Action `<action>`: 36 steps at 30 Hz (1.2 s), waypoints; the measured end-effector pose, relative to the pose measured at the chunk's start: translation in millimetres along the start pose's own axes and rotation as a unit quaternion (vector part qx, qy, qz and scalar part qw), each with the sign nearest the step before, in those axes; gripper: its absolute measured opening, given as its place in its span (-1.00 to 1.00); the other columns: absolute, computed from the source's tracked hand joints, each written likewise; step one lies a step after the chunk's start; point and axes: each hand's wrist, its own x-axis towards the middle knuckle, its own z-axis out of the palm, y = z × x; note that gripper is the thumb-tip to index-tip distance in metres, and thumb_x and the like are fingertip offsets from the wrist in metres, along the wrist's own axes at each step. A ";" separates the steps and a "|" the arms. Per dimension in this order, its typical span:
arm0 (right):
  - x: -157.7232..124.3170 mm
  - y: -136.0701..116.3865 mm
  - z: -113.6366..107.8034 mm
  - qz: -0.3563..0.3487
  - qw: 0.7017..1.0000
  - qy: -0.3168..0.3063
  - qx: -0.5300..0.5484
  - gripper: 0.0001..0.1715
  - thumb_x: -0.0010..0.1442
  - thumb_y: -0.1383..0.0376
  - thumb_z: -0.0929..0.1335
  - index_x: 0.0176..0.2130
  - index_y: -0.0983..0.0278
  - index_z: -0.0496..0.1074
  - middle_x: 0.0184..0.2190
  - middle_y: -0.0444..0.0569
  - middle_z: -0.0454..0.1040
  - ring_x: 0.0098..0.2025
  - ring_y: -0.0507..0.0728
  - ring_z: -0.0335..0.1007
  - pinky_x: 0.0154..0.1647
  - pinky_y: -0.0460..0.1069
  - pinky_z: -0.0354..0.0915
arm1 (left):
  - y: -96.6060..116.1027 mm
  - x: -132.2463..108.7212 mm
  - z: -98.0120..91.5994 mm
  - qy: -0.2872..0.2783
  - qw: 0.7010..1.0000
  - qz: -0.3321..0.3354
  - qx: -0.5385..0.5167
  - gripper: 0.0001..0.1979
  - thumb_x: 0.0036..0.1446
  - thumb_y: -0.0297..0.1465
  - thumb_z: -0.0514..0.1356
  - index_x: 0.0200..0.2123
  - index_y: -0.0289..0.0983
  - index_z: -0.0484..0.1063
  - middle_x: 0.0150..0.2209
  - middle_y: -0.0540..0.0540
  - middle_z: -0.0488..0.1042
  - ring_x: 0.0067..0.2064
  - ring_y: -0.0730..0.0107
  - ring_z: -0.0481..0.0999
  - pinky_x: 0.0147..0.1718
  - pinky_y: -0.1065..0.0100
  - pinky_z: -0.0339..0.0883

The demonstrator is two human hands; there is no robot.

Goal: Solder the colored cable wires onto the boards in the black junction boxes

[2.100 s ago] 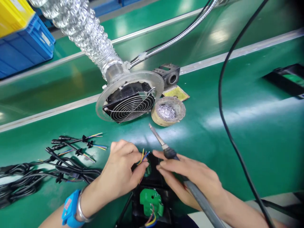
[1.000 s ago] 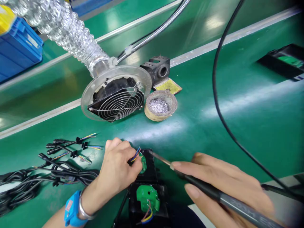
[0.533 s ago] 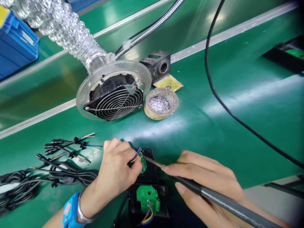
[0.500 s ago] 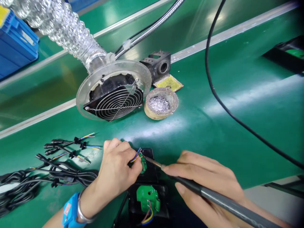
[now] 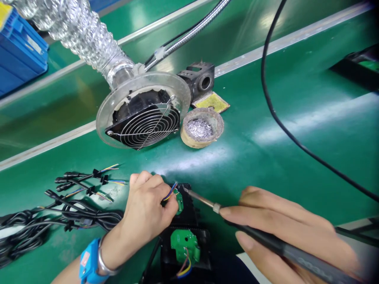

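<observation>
My left hand (image 5: 145,215), with a blue wrist strap (image 5: 89,264), pinches a bundle of coloured wires (image 5: 169,192) against a small green circuit board (image 5: 178,200) held upright on a black fixture (image 5: 186,221). My right hand (image 5: 284,232) grips a soldering iron (image 5: 260,240) like a pen; its metal tip (image 5: 189,192) points left, at or just beside the top of that board. A second green board (image 5: 185,244) with wires soldered on lies flat on the fixture below.
A fume extractor fan (image 5: 145,114) on a foil hose (image 5: 83,31) stands behind, beside a solder dross pot (image 5: 201,128), a yellow sponge (image 5: 211,103) and a black iron stand (image 5: 199,79). Black cable harnesses (image 5: 59,205) lie at the left. The iron's cord (image 5: 284,126) crosses the right. Blue bin (image 5: 17,51) far left.
The soldering iron has drawn slightly back to the right, with my right hand sliding toward the frame's right edge. My left hand still pins the wires to the board.
</observation>
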 end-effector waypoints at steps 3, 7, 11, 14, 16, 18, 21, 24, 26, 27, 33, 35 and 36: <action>-0.5 0.2 0.2 -0.011 0.999 0.028 -0.037 -0.64 0.09 0.51 0.32 -0.11 0.27 0.45 -0.38 -0.02 0.49 -0.38 0.10 0.46 -0.47 -0.03 0.42 | -0.5 0.1 0.3 -0.002 1.000 -0.002 0.002 -0.73 0.13 -0.43 0.17 -0.61 -0.27 0.30 -0.52 0.00 0.35 -0.37 0.35 0.17 -0.33 0.22 -0.05; 1.7 5.8 25.3 0.001 0.990 0.142 -0.020 -0.53 0.17 0.50 0.31 0.06 0.21 0.38 -0.43 -0.13 0.51 -0.54 0.00 0.41 -0.55 -0.10 0.40 | -1.0 -0.4 0.3 -0.008 1.000 -0.005 0.002 -0.74 0.12 -0.43 0.17 -0.61 -0.27 0.30 -0.52 0.00 0.34 -0.37 0.34 0.17 -0.33 0.21 -0.05; 12.4 7.6 54.2 -0.012 0.994 0.099 -0.046 -0.71 0.21 0.49 0.31 -0.07 0.26 0.42 -0.26 -0.09 0.60 -0.36 -0.01 0.54 -0.28 -0.16 0.48 | -0.8 -1.5 -0.4 -0.014 1.000 0.000 0.007 -0.76 0.12 -0.44 0.17 -0.59 -0.26 0.31 -0.51 0.00 0.33 -0.37 0.34 0.17 -0.33 0.20 -0.05; 19.5 6.9 65.5 -0.027 0.995 0.083 -0.048 -0.76 0.23 0.48 0.30 -0.10 0.30 0.41 -0.15 -0.03 0.59 -0.20 0.01 0.56 -0.16 -0.16 0.46 | -0.8 -1.8 -0.4 -0.013 1.000 0.000 0.009 -0.78 0.11 -0.45 0.18 -0.58 -0.25 0.33 -0.52 0.00 0.31 -0.38 0.33 0.16 -0.35 0.20 -0.06; 20.4 6.4 68.1 -0.035 0.995 0.079 -0.053 -0.75 0.22 0.49 0.31 -0.10 0.29 0.40 -0.17 -0.03 0.59 -0.22 0.02 0.56 -0.19 -0.14 0.46 | -1.1 -1.5 0.0 -0.014 1.000 0.002 0.006 -0.79 0.11 -0.44 0.18 -0.57 -0.25 0.34 -0.53 0.00 0.31 -0.38 0.33 0.16 -0.35 0.20 -0.06; 18.1 6.0 67.8 -0.056 0.993 0.079 -0.064 -0.74 0.20 0.49 0.32 -0.10 0.28 0.41 -0.23 -0.05 0.59 -0.27 0.03 0.55 -0.24 -0.11 0.46 | -1.2 -1.3 0.4 -0.017 1.000 0.000 0.001 -0.78 0.11 -0.43 0.18 -0.57 -0.25 0.34 -0.52 0.00 0.32 -0.38 0.32 0.16 -0.34 0.19 -0.06; 11.7 5.9 64.6 -0.101 0.987 0.086 -0.091 -0.74 0.19 0.49 0.34 -0.10 0.30 0.41 -0.30 -0.04 0.58 -0.34 0.04 0.52 -0.29 -0.07 0.43 | -1.1 -1.6 0.2 -0.029 0.999 -0.009 -0.011 -0.84 0.08 -0.44 0.17 -0.55 -0.24 0.39 -0.49 -0.02 0.35 -0.36 0.30 0.18 -0.32 0.18 -0.05; 5.7 6.5 61.8 -0.116 0.982 0.082 -0.125 -0.71 0.19 0.50 0.33 -0.07 0.33 0.41 -0.37 -0.03 0.55 -0.42 0.03 0.45 -0.38 -0.06 0.37 | -0.8 -2.6 -1.3 -0.033 0.999 -0.020 -0.026 -0.91 0.07 -0.45 0.17 -0.45 -0.21 0.46 -0.45 -0.02 0.39 -0.33 0.27 0.22 -0.30 0.17 -0.04; 2.8 6.6 60.8 -0.127 0.977 0.086 -0.149 -0.71 0.19 0.50 0.34 -0.06 0.34 0.43 -0.42 -0.04 0.53 -0.46 0.03 0.39 -0.43 -0.04 0.31 | -0.6 -3.0 -2.3 -0.034 0.998 -0.025 -0.039 -0.91 0.08 -0.44 0.17 -0.40 -0.19 0.48 -0.42 -0.02 0.40 -0.32 0.27 0.23 -0.30 0.17 -0.04; 1.7 6.4 60.5 -0.136 0.974 0.087 -0.158 -0.71 0.20 0.50 0.34 -0.06 0.34 0.43 -0.43 -0.05 0.52 -0.47 0.03 0.37 -0.43 -0.03 0.29 | -0.4 -3.1 -2.7 -0.035 0.998 -0.026 -0.046 -0.90 0.09 -0.45 0.16 -0.39 -0.19 0.48 -0.41 -0.02 0.40 -0.31 0.27 0.24 -0.30 0.18 -0.04; -4.0 5.2 61.5 -0.156 0.973 0.085 -0.148 -0.69 0.20 0.50 0.34 -0.04 0.34 0.44 -0.52 -0.09 0.45 -0.46 0.04 0.32 -0.45 -0.02 0.21 | 1.5 -2.8 -1.9 -0.042 0.998 -0.028 -0.042 -0.89 0.09 -0.47 0.13 -0.38 -0.19 0.46 -0.39 -0.02 0.41 -0.31 0.26 0.24 -0.30 0.17 -0.04; -5.4 7.2 64.0 -0.130 0.977 0.081 -0.147 -0.72 0.21 0.48 0.34 -0.06 0.35 0.44 -0.54 -0.11 0.40 -0.51 0.02 0.26 -0.49 -0.03 0.17 | 1.6 -2.4 -2.9 -0.043 0.997 -0.032 -0.048 -0.89 0.09 -0.45 0.14 -0.36 -0.19 0.47 -0.37 -0.03 0.42 -0.30 0.26 0.25 -0.29 0.17 -0.03; -5.7 8.7 65.7 -0.115 0.980 0.076 -0.144 -0.74 0.22 0.47 0.33 -0.07 0.35 0.44 -0.55 -0.12 0.38 -0.53 0.02 0.23 -0.50 -0.03 0.17 | 1.4 -2.1 -4.0 -0.047 0.997 -0.034 -0.058 -0.89 0.09 -0.45 0.15 -0.35 -0.19 0.48 -0.36 -0.02 0.43 -0.30 0.26 0.26 -0.29 0.17 -0.02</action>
